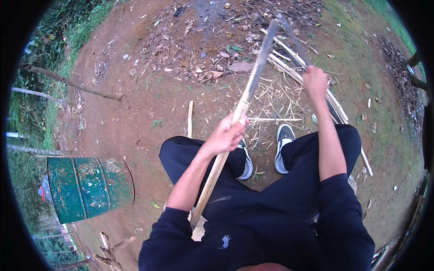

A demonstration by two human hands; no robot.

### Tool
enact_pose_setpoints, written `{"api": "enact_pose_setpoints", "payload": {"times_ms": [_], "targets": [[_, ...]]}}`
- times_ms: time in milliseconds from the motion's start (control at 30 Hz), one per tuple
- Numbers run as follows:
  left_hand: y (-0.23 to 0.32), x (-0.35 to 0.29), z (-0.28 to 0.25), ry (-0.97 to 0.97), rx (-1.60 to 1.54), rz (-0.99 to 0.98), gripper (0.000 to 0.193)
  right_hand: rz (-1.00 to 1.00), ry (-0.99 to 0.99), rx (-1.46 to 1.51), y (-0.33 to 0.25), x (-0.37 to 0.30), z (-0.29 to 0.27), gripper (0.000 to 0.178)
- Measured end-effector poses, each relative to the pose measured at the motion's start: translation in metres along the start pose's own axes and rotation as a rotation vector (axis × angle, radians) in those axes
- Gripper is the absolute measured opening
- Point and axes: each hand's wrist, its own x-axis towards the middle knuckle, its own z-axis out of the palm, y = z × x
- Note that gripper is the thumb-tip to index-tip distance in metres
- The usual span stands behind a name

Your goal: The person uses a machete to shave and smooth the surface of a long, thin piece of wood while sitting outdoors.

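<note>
My left hand (226, 134) is wrapped around a long split bamboo pole (256, 81). The pole slants from beside my left side up and away to the right. Its far part is grey-brown, and its near part is pale. Out to the right, my right hand (315, 82) is closed on the handle of a machete (296, 43). The long thin blade points away and a little left, smeared by motion, apart from the pole. Beneath the right hand, several pale bamboo strips (289, 70) lie on the ground.
Pale shavings (273, 92) litter the dirt before my shoes (285, 140). A short bamboo piece (190, 118) lies beyond my left knee. A rusty green metal drum (92, 187) stands at left, near thin poles (72, 82). Dry leaves (212, 67) cover the ground ahead.
</note>
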Motion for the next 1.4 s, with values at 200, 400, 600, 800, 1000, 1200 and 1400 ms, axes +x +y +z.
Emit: {"api": "enact_pose_setpoints", "payload": {"times_ms": [200,400,600,800,1000,1200,1400], "targets": [[0.009,0.007,-0.001,-0.112,-0.101,0.098,0.025,-0.018,-0.068,0.164,-0.015,-0.032,0.001,0.023],[0.020,0.007,-0.004,-0.083,-0.152,0.116,0.022,-0.348,-0.183,0.349,-0.051,-0.098,0.005,0.012],[0.012,0.002,-0.007,-0.025,-0.081,0.114,0.021,-0.734,-0.176,0.168,-0.063,-0.122,0.004,0.009],[0.015,-0.003,-0.005,-0.027,-0.076,0.091,0.020,-0.733,-0.201,0.147,-0.064,-0.121,0.008,0.013],[0.016,-0.001,0.000,-0.039,-0.071,0.058,0.020,-0.788,-0.103,0.172,-0.054,-0.117,0.019,0.015],[0.012,0.011,-0.001,-0.006,-0.012,0.045,0.022,-0.822,-0.023,0.154,-0.039,-0.098,0.039,0.020],[0.017,0.023,-0.002,0.059,0.006,0.066,0.021,-0.765,0.014,0.123,-0.042,-0.083,0.045,0.020]]}}
